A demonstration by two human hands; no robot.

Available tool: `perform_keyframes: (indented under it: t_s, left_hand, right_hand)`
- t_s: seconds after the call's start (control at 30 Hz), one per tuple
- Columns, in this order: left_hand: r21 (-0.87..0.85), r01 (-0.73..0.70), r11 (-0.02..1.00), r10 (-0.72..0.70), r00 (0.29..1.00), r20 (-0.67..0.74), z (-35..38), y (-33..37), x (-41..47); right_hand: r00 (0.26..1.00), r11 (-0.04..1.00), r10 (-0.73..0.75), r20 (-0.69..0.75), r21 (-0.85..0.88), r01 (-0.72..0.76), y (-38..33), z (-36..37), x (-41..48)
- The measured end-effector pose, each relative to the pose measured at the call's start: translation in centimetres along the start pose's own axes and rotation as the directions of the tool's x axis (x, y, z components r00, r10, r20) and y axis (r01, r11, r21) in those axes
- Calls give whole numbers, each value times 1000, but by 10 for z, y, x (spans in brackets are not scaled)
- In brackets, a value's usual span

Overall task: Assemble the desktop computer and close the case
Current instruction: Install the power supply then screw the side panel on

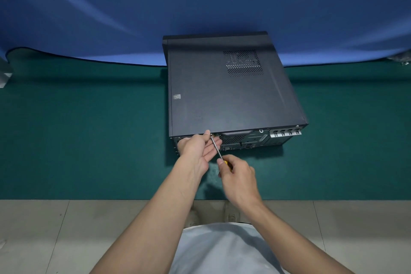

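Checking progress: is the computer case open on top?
No, the dark cover lies closed over the whole case.
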State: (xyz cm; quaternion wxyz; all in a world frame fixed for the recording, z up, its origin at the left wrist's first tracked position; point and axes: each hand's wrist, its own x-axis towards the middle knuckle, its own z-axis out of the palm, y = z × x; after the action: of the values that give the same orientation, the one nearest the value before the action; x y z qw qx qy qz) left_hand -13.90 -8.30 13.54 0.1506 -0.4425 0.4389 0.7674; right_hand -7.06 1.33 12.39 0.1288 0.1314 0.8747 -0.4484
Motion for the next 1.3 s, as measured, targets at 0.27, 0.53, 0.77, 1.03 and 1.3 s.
perform_keyframes:
  t_s: [0.27, 0.53, 0.77, 1.03, 1.3]
  left_hand:
    - [-13, -7, 1000, 7, 1000, -6, 0, -1, 1]
    - [28, -32, 999, 32, 999, -6, -1, -3, 3]
    - [105, -51, 993, 37, 991, 126, -7, -10, 2]
    - [41, -84, 996, 83, 996, 23, -1, -9, 1]
    - [99, -28, 995, 17, 994, 111, -5, -2, 2]
  right_hand:
    - [999, 1000, -24, -22, -4, 24, -6, 6, -1]
    - [986, 967, -141, -93, -226, 117, -15, 16, -3]
    - [862, 128, 161, 481, 855, -502, -8, 9, 1]
    - [923, 726, 360, 138, 580, -370, -6, 13, -3]
    - [791, 137, 290, 538, 795, -591, -9, 4, 1]
